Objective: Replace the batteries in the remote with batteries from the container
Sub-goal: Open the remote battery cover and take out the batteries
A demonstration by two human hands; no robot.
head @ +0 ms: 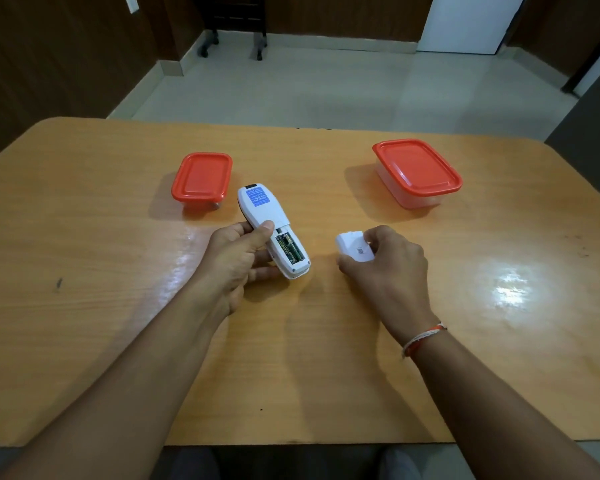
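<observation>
My left hand [238, 258] grips a white remote [265, 211] face down, its back with a blue label turned up. The battery bay is uncovered and dark batteries [290, 249] lie inside it. To the right, my right hand [383, 268] holds the white battery cover [354, 247] just above or on the table; I cannot tell which. A small container with a red lid [201, 176] stands behind the remote on the left. A larger clear container with a red lid [417, 168] stands at the back right. Both lids are on.
The wooden table [101, 323] has rounded far corners and glare patches on the right. Beyond its far edge are a tiled floor, furniture legs on castors [232, 46] and a white door [465, 22].
</observation>
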